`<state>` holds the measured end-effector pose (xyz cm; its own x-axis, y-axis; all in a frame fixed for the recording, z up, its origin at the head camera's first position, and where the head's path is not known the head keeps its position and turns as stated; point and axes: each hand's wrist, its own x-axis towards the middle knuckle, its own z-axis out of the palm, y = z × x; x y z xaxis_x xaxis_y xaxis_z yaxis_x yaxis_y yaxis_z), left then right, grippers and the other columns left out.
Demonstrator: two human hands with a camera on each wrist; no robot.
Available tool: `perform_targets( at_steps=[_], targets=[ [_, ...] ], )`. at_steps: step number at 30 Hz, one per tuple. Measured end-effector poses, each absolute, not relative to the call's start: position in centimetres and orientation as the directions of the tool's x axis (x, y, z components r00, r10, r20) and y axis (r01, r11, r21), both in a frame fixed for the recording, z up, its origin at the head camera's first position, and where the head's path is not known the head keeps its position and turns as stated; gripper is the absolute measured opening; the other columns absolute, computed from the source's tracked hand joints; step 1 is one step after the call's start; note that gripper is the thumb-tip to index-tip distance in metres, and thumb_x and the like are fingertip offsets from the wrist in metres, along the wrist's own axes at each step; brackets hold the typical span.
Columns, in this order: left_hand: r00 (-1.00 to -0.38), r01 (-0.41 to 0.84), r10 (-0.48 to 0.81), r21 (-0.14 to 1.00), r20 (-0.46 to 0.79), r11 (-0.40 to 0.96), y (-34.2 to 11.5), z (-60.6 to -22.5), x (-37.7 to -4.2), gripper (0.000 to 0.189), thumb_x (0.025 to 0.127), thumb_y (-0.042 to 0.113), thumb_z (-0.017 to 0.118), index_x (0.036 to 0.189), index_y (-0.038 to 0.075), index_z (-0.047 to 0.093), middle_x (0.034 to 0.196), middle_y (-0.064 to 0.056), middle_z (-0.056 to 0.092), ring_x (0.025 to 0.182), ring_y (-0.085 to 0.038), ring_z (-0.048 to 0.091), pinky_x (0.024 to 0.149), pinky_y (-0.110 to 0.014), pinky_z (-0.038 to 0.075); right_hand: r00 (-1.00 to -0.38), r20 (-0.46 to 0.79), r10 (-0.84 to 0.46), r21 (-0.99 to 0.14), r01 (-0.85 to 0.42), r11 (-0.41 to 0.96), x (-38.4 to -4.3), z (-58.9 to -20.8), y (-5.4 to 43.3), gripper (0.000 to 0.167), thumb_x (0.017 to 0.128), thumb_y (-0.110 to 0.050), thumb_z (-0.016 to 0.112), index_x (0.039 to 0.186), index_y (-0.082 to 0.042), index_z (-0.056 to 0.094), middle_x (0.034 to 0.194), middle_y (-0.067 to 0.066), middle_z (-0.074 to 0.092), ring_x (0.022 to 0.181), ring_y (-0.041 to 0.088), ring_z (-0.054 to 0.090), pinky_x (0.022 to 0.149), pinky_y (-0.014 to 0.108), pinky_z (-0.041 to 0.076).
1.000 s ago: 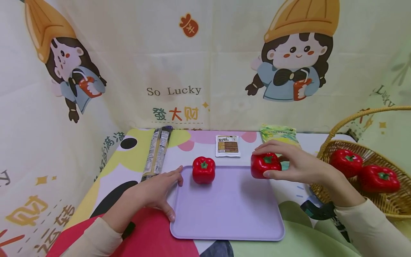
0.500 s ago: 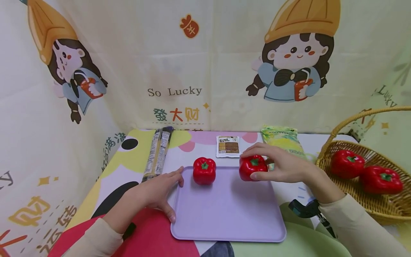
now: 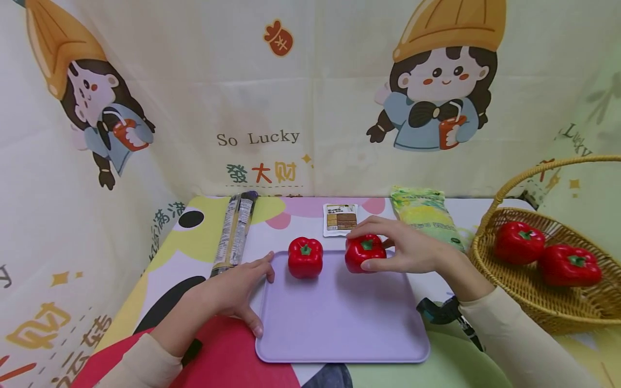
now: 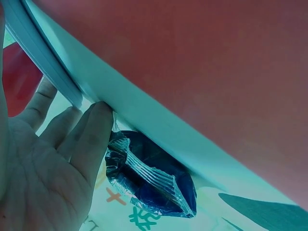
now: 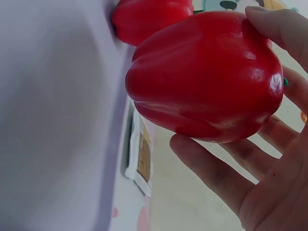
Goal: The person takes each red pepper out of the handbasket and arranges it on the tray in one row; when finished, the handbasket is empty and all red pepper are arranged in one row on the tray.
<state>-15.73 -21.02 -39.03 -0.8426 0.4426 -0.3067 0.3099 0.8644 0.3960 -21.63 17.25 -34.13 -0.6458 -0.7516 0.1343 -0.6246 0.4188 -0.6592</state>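
My right hand (image 3: 405,248) grips a red bell pepper (image 3: 360,254) between thumb and fingers, over the far right part of a lavender tray (image 3: 339,328). In the right wrist view this held pepper (image 5: 207,77) looks raised off the tray, its green stem toward the palm. Another red bell pepper (image 3: 305,258) stands upright in the tray's far left corner area. At the tray's left edge rests my left hand (image 3: 233,293), thumb and fingers spread along the rim, holding nothing. The left wrist view shows that hand's palm (image 4: 43,168) with fairly straight fingers by the tray edge (image 4: 43,53).
A wicker basket (image 3: 529,307) with two red bell peppers (image 3: 570,265) stands at the right. Behind the tray lie a small white-and-brown packet (image 3: 340,218) and a yellow-green bag (image 3: 427,213). A long clear package (image 3: 235,231) lies back left. A printed cloth hangs behind.
My right hand has carried the bell pepper leftward, from the tray's right edge toward the pepper standing in the tray. The left hand has stayed at the tray's left edge.
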Motion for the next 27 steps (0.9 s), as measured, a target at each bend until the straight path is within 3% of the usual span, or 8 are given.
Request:
perform_targets(
  at_steps=[17,27],
  targets=[
    [-0.852,0.300,0.427,0.385,-0.304,0.873,-21.0,-39.1,-15.6,0.085,0.047,0.061,0.096,0.117,0.034,0.056,0.169,-0.003,0.028,0.139,-0.026,0.046,0.101,-0.046,0.054,-0.644,0.108,-0.757,-0.673,-0.608,0.422,-23.2,-36.6,14.5,0.058,0.083,-0.038,0.085,0.136,-0.034,0.061,0.135,-0.009,0.058,0.125,0.016,0.054,0.085,0.035,0.059],
    [-0.856,0.288,0.415,0.381,-0.309,0.879,-21.0,-39.0,-15.6,0.085,0.047,0.062,0.096,0.117,0.035,0.056,0.169,-0.001,0.027,0.141,-0.025,0.045,0.102,-0.045,0.054,-0.675,0.088,-0.733,-0.670,-0.584,0.458,-23.5,-37.6,13.8,0.072,0.080,-0.041,0.086,0.144,-0.026,0.055,0.141,-0.007,0.057,0.126,0.018,0.055,0.087,0.031,0.058]
  ],
)
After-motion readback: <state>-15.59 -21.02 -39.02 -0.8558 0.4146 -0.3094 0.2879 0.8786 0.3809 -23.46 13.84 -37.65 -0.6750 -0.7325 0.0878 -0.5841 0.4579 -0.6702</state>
